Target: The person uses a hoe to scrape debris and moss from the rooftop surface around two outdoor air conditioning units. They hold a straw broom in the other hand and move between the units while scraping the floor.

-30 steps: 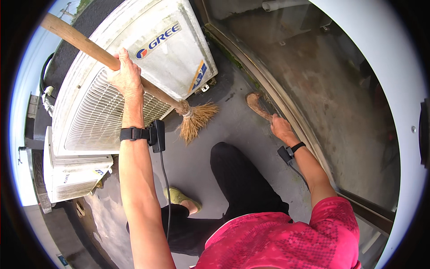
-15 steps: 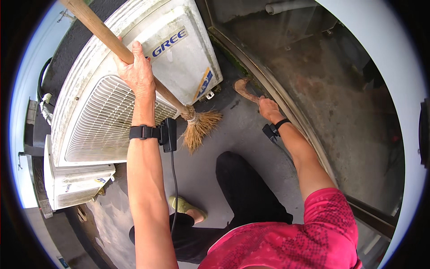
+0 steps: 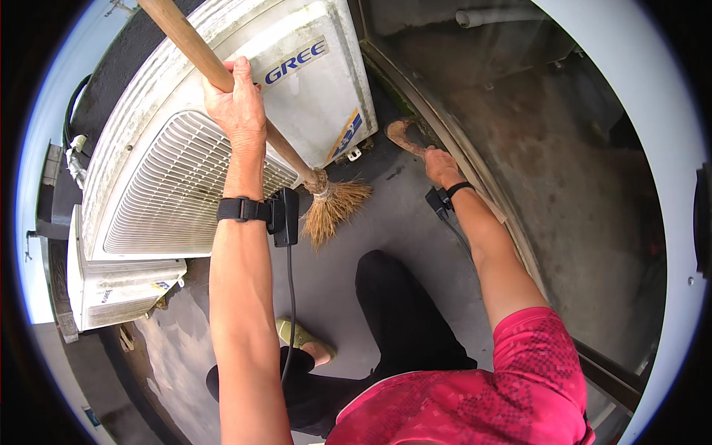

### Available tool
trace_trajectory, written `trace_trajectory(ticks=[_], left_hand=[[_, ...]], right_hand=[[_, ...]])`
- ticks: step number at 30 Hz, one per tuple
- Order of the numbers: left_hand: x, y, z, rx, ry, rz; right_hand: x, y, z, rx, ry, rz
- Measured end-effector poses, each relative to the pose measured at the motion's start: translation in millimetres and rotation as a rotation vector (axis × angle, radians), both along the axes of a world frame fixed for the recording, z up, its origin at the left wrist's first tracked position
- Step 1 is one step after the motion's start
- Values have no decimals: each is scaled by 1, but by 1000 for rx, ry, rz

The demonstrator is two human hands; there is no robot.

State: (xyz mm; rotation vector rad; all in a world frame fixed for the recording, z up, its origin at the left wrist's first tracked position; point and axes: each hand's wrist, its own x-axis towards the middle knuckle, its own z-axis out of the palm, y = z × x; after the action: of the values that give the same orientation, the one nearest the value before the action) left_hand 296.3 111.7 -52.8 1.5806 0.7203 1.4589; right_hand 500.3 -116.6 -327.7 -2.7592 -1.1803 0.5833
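Observation:
My left hand (image 3: pixel 236 107) is wrapped around the wooden handle of a straw broom (image 3: pixel 335 204), well above its bristles. The broom slants down to the right, its frayed bristle head on the grey floor in front of the air conditioner unit. Further right, my right hand (image 3: pixel 442 167) is closed around a rusty, curved tool that looks like a sickle (image 3: pixel 405 136). Its hooked end lies low over the floor, close to the frame along the glass. The grip inside my right hand is hidden.
A large white air conditioner outdoor unit (image 3: pixel 319 89) stands at the left, with a second unit (image 3: pixel 122 289) behind it. Glass panes in a metal frame (image 3: pixel 445 126) run along the right. A cable hangs from the strapped device (image 3: pixel 285 216) at my left wrist.
The view has shifted slightly. My right hand and the sickle have moved a little up along the frame. Both hands keep their hold, and the broom's bristles stay on the floor.

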Motion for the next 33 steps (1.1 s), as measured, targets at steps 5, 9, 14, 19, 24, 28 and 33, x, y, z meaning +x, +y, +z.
trace_trajectory(ticks=[5,9,14,19,24,28,33], left_hand=[[-1,-2,3,-7,-27,-60],[6,-1,0,-6,-93,-76],[2,3,-4,4,-63,-74],[5,8,-6,71,-47,-23],[5,8,-4,54,-57,-43],[5,4,-4,4,-104,-84],[4,-2,0,-62,-130,-126]], right_hand=[[-16,-51,1,11,-1,38],[-3,-31,-4,40,-27,66],[10,26,-13,-23,-26,15],[-4,12,-9,19,23,-45],[-45,-56,6,304,526,-291],[-47,-73,5,392,594,-358],[4,-2,9,522,208,-177]])
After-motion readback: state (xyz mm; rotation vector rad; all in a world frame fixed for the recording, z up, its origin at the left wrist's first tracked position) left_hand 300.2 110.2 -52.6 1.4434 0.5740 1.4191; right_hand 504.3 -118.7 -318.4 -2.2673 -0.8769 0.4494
